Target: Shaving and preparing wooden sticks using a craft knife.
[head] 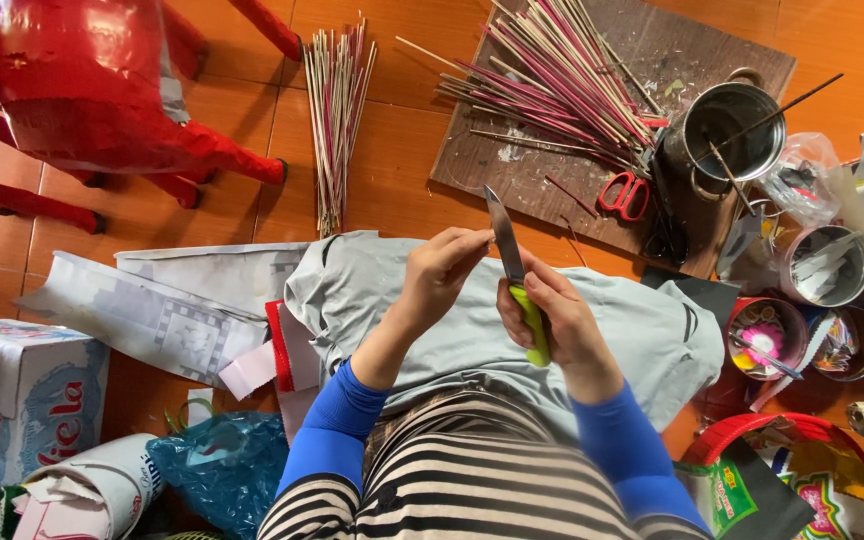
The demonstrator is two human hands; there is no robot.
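My right hand [562,320] grips a green-handled steel-bladed knife [518,285]; my left hand's [437,275] fingertips pinch together beside its blade, over grey cloth [642,330].

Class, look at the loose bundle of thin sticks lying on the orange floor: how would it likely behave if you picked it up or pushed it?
The bundle of thin sticks looks untied, so it would probably scatter when pushed. Each stick is slender, so likely light and easily snapped. Being round, strays may roll on the smooth floor.
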